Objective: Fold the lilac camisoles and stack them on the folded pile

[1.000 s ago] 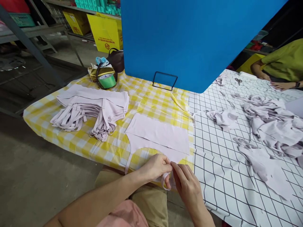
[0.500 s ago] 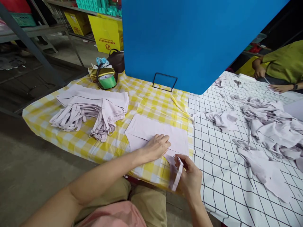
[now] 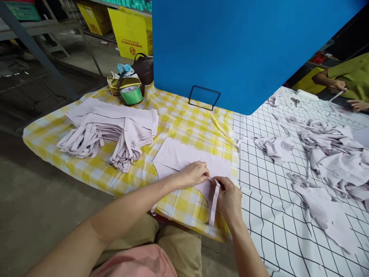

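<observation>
A pale lilac strappy top lies flat on the yellow checked cloth in front of me. My left hand rests over it, fingertips pinched on a bit of its fabric near the middle of the lower edge. Right beside those fingertips, my right hand is closed on the top's shoulder strap, whose loop hangs down toward the table edge. The fingers partly hide where strap and fabric meet. To the left sits a neat stack of similar tops, their straps gathered toward me.
A big blue panel rises behind the work, with a black wire stand at its foot. Rolls of tape sit back left. Crumpled lilac garments lie on the white grid cloth, near a co-worker's hands.
My left hand went from near the table edge up onto the top, then its fingertips met my right hand's. The right hand moved up slightly with the strap. The co-worker's hands lifted.
</observation>
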### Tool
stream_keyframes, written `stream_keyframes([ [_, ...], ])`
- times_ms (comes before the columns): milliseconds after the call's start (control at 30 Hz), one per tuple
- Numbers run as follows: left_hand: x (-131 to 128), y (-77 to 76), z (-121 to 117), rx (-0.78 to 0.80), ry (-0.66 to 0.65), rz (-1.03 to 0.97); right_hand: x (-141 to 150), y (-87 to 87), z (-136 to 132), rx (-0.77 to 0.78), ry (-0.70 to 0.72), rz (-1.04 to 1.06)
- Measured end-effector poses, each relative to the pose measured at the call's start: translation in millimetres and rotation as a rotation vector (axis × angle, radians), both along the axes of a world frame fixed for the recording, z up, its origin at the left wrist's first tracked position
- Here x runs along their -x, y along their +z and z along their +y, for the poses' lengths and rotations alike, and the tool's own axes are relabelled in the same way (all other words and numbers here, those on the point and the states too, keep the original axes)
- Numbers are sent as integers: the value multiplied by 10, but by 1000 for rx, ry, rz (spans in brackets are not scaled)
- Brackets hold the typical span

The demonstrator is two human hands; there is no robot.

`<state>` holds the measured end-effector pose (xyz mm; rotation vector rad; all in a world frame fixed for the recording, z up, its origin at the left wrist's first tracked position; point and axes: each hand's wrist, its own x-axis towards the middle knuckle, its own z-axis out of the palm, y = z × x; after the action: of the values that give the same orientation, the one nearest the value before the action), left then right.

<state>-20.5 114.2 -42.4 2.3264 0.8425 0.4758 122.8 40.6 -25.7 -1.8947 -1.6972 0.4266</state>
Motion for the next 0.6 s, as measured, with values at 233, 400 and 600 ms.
stream_keyframes([
  [233,-3,-26,5,13,5,-23,32,4,22,-38,21,-79],
  [400,-12,-59,7,6,7,-56,38,10,32,-82,62,-137],
  [600,-15,-45,-9,-1,20,-51,87,20,33,-136,83,-179],
])
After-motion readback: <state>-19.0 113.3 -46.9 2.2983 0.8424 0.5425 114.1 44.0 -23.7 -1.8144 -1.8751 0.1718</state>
